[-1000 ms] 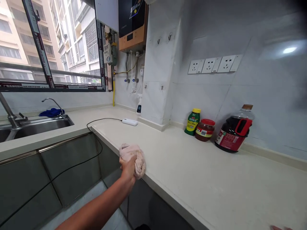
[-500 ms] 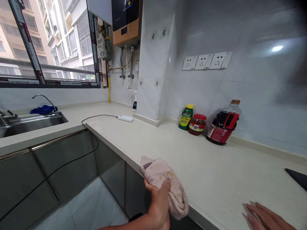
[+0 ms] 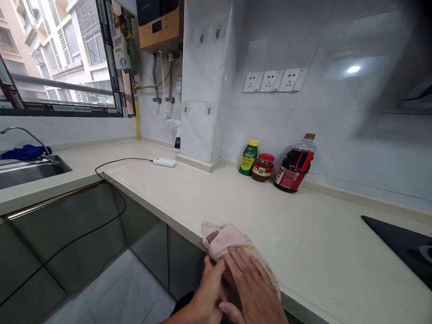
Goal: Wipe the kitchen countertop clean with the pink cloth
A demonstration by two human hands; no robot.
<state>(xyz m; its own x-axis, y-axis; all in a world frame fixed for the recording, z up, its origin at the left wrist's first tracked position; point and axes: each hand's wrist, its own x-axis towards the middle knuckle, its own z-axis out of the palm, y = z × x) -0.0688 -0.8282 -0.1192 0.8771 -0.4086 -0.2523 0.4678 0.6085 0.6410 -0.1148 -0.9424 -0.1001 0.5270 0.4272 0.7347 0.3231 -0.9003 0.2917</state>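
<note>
A pale pink towel (image 3: 226, 236), folded and stained, is at the front edge of the countertop. My left hand (image 3: 211, 288) grips it from below and from the left, its fingers partly hidden behind the cloth and my other hand. On top of the towel lies my right hand (image 3: 251, 281), fingers stretched out flat against the fabric and thumb held apart. Both hands are close together, and the towel's lower part hangs past the counter edge under my right hand.
Against the wall stand a green bottle (image 3: 249, 158), a red-lidded jar (image 3: 263, 168) and a large dark sauce bottle (image 3: 293, 168). A black cooktop (image 3: 398, 245) lies right. A white device (image 3: 164, 162) with a black cable (image 3: 77, 237), a spray bottle (image 3: 177, 138) and a sink (image 3: 37, 173) are left.
My right hand has come from the countertop at the right onto the towel. The towel's near part has spread out under it. The view has turned to the right, showing more of the cooktop.
</note>
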